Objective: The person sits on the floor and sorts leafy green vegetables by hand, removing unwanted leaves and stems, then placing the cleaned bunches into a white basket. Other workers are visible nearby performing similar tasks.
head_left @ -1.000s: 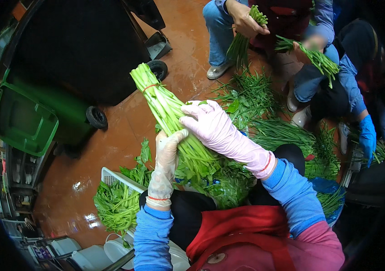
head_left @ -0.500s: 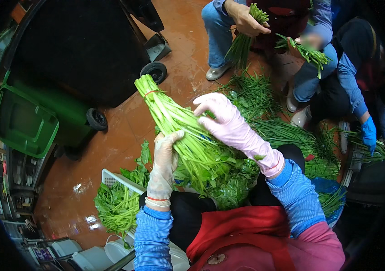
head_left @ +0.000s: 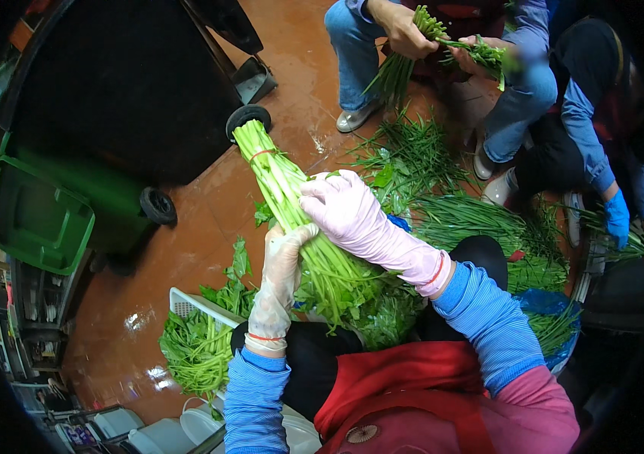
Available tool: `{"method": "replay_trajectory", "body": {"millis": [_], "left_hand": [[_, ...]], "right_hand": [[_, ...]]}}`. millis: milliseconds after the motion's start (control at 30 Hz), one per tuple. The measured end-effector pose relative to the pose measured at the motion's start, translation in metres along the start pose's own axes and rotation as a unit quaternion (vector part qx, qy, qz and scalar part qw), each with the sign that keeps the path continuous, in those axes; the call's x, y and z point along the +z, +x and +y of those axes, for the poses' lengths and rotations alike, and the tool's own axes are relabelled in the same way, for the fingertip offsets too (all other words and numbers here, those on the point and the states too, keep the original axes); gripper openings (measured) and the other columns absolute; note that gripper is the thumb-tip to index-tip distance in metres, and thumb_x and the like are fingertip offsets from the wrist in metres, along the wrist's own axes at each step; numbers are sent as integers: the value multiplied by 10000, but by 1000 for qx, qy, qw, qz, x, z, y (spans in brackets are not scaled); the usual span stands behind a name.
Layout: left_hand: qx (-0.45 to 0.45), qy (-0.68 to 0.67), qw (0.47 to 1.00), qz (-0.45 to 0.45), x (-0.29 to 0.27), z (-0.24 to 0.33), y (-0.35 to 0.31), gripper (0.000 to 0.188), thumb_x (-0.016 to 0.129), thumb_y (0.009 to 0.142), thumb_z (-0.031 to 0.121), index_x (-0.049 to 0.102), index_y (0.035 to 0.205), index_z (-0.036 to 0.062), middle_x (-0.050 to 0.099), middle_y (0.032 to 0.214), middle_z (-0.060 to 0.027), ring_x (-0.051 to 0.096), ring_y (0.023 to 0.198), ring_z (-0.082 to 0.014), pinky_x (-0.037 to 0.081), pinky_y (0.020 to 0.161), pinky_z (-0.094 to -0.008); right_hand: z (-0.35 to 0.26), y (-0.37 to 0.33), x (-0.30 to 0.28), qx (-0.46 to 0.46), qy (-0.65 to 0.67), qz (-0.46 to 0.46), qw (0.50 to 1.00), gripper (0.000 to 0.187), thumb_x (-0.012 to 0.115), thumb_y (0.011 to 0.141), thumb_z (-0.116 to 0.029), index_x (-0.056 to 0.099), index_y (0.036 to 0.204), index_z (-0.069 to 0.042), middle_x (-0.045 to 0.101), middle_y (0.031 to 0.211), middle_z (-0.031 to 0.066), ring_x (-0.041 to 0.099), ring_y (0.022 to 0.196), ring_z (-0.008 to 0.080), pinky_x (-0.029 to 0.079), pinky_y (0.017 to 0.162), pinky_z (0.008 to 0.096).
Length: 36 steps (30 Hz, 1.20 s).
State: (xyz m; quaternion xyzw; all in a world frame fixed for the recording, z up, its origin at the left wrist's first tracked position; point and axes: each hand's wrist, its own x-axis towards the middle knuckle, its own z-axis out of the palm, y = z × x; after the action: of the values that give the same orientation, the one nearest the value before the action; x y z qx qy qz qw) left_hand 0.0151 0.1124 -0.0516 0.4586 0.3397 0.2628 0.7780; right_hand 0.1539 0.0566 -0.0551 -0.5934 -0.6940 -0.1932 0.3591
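A thick bunch of leafy green vegetables (head_left: 276,185) lies slantwise before me, pale stalk ends pointing up and left, leaves hanging over my lap. Near its stalk ends runs a red band (head_left: 263,153). My left hand (head_left: 282,265), in a whitish glove with a red band at the wrist, is closed around the stalks at mid-length. In a pink glove, my right hand (head_left: 348,216) rests on the right side of the stalks with its fingers curled in. Whatever its fingertips pinch is hidden.
A white plastic basket (head_left: 183,301) of loose greens (head_left: 197,352) stands by my left knee. Green stalks (head_left: 462,223) cover the floor ahead. Across from me a co-worker's hands (head_left: 412,34) hold thin green stems; another's blue-gloved hand (head_left: 617,219) is at right. A green wheeled bin (head_left: 42,216) stands left.
My right hand has come down and left onto the stalks, its fingers curling in. My left hand keeps its grip. The co-worker's two hands have drawn closer together.
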Motion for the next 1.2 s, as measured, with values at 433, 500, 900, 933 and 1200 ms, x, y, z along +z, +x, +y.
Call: {"method": "replay_trajectory", "body": {"millis": [433, 500, 900, 933, 1200], "left_hand": [[-33, -60, 998, -16, -9, 2, 1, 309, 590, 748, 22, 542, 1038, -74, 620, 928, -119, 620, 791, -193, 510, 758, -302], [-29, -84, 996, -17, -11, 3, 1, 323, 581, 750, 25, 535, 1054, -75, 617, 950, -126, 621, 813, -202, 510, 776, -309], [-10, -149, 988, 28, -24, -4, 12, 358, 609, 772, 34, 510, 1102, -61, 607, 1004, -142, 624, 862, -233, 520, 791, -352], [-4, -150, 988, 31, -25, -3, 11, 363, 609, 766, 26, 508, 1104, -62, 606, 1007, -144, 624, 868, -235, 519, 798, -353], [37, -173, 983, 54, -48, 7, 13, 384, 582, 744, 7, 486, 1110, -57, 597, 989, -157, 620, 868, -278, 537, 786, -404]], "right_hand": [[26, -2, -23, 408, 488, -10, 771, 127, 546, 846, -134, 559, 915, -28, 556, 832, 80, 546, 790, 167, 441, 722, 289], [16, -3, -31, 328, 376, -43, 866, 127, 540, 843, -124, 562, 927, -31, 554, 829, 81, 549, 800, 182, 442, 737, 300], [6, -14, -21, 162, 181, -114, 963, 287, 604, 770, -154, 545, 1029, -45, 566, 1030, 115, 534, 985, 294, 421, 866, 379], [8, -14, -23, 165, 203, -71, 962, 263, 598, 769, -153, 547, 1005, -47, 564, 986, 112, 539, 940, 287, 427, 834, 375], [20, -10, -73, 387, 567, -163, 709, 214, 518, 898, -233, 655, 938, -74, 630, 771, 1, 542, 685, 54, 433, 640, 194]]}}
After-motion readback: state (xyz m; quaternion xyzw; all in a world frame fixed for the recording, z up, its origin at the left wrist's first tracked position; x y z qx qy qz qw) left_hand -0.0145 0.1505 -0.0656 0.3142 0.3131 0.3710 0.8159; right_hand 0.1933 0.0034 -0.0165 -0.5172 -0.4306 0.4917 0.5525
